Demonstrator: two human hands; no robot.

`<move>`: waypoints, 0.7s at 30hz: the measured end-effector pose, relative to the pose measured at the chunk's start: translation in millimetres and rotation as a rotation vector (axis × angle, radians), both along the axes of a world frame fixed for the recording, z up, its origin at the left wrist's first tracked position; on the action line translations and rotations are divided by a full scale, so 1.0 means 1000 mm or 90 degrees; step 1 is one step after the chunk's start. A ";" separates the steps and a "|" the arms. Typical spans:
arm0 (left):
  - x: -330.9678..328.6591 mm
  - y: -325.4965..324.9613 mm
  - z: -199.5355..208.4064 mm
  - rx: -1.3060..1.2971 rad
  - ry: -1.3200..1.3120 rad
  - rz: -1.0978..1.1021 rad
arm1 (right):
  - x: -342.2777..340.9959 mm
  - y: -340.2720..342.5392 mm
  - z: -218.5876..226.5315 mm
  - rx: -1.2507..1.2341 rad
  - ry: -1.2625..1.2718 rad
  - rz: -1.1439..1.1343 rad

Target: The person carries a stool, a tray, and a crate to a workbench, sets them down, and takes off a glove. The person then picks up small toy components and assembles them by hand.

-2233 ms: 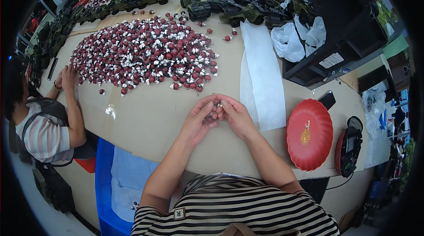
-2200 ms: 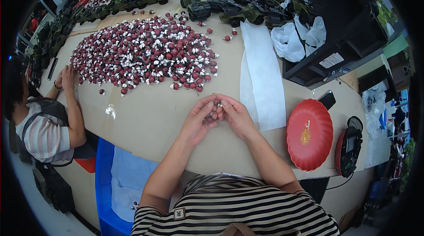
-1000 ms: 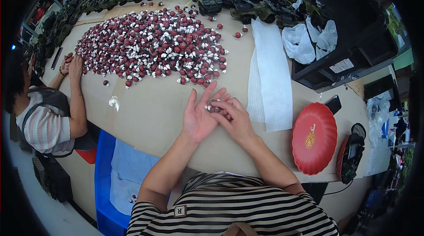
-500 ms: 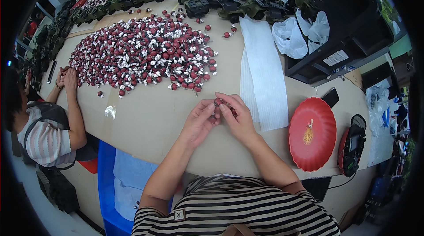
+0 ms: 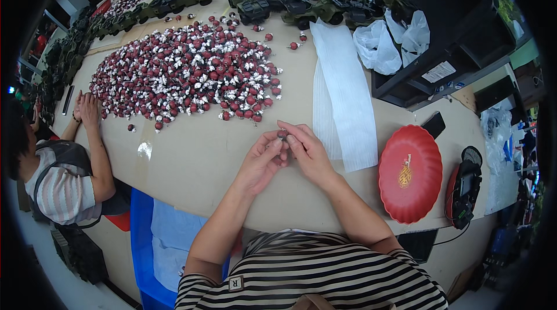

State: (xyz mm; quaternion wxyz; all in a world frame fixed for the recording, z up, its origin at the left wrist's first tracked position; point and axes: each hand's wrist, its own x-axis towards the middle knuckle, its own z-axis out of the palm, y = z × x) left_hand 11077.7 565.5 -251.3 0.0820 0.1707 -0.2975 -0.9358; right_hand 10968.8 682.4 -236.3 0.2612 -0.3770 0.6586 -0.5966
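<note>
Left hand (image 5: 258, 162), open-palmed a second ago, has curled in to meet right hand (image 5: 310, 156); fingertips of both pinch a small dark-red ball (image 5: 282, 134), frame centre. Pile of red-and-white ball pieces (image 5: 191, 75): upper left.

I find passable tabletop (image 5: 197, 165) left of centre in the frame. Obstructions noted: the maroon-and-white pile (image 5: 185, 72), upper left; red scalloped dish (image 5: 409, 179), lower right; black crate (image 5: 464, 60), upper right.
</note>
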 end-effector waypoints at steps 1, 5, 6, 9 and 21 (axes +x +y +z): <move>0.000 0.000 -0.001 0.000 0.000 0.000 | 0.000 0.000 0.001 0.000 -0.012 0.001; 0.001 -0.001 -0.005 0.008 0.026 -0.009 | 0.001 0.000 -0.002 -0.010 -0.054 0.005; 0.001 -0.001 -0.005 0.011 0.023 -0.007 | 0.001 0.000 -0.002 -0.010 -0.053 0.006; 0.001 0.000 -0.006 0.008 0.018 -0.009 | 0.001 0.001 0.000 0.003 -0.046 0.006; -0.002 -0.002 -0.003 0.013 0.018 -0.017 | -0.003 -0.001 -0.003 -0.011 0.017 -0.008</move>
